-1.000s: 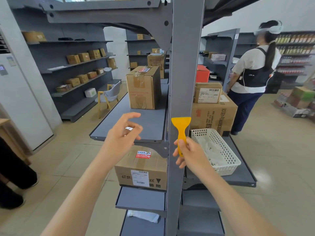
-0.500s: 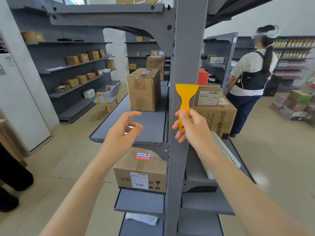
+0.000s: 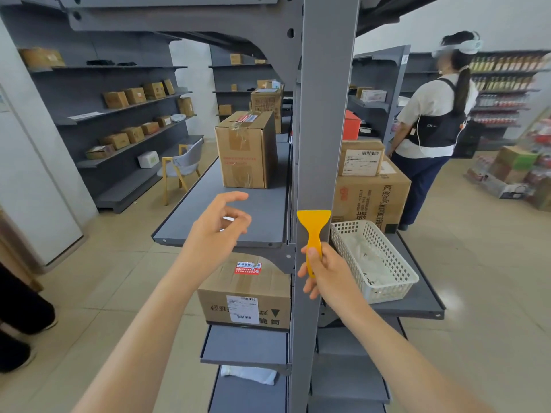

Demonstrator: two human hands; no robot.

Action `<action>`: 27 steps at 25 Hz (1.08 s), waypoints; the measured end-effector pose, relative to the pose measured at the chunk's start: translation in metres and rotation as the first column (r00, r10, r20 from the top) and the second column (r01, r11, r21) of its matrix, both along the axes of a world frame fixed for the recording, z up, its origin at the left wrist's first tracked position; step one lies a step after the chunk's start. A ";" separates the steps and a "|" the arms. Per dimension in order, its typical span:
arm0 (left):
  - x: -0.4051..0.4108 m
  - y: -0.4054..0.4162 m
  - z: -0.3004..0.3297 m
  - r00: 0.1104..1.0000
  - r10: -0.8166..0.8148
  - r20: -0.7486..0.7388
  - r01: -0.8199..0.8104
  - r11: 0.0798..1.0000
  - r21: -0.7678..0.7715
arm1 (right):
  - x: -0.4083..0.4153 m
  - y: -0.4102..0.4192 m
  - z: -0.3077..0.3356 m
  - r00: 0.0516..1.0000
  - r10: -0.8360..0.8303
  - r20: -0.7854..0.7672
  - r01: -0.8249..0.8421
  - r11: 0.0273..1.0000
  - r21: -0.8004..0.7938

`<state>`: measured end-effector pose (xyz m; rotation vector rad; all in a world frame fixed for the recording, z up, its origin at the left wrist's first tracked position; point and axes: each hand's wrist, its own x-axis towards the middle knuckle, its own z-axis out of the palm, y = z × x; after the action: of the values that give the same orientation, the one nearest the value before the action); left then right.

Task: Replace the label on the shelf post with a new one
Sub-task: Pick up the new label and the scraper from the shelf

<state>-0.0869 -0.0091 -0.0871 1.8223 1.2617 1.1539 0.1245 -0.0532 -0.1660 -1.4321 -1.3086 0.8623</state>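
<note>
A tall grey shelf post (image 3: 323, 114) runs up the middle of the view; its face shows no label. My right hand (image 3: 323, 271) grips the handle of a yellow plastic scraper (image 3: 313, 226), whose wide blade lies upright against the post's face. My left hand (image 3: 219, 231) hovers left of the post over the grey shelf (image 3: 208, 222), thumb and fingers pinched on a small white label (image 3: 229, 219) that is mostly hidden.
A white plastic basket (image 3: 384, 281) sits right of the post, cardboard boxes (image 3: 246, 150) stand on the shelves. A person (image 3: 429, 120) stands in the right aisle with their back to me. Dark shoes (image 3: 18, 332) show at the left edge; a chair (image 3: 182, 165) stands beyond.
My right hand has brought the scraper back down the post from higher up. My left hand has stayed about where it was.
</note>
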 end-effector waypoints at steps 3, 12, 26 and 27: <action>0.000 0.000 -0.001 1.000 0.006 -0.003 -0.006 1.000 -0.003 | -0.002 0.000 0.003 1.000 0.000 -0.010 0.001 1.000 0.014; -0.005 -0.001 -0.003 1.000 0.009 0.003 -0.009 0.999 -0.049 | 0.002 0.019 0.108 0.999 0.004 -0.032 0.004 0.969 0.247; -0.042 0.042 -0.029 0.893 0.224 -0.391 -0.230 0.973 0.033 | -0.075 0.087 0.098 0.982 0.054 0.181 -0.066 0.996 0.060; -0.042 0.045 -0.033 0.870 0.219 -0.441 -0.219 0.974 0.050 | -0.076 0.098 0.091 0.980 0.027 0.197 -0.034 0.999 0.031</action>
<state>-0.1294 0.0357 -0.1204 2.0558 1.7669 0.8668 0.0481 0.0451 -0.0753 -1.5033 -1.4894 0.7288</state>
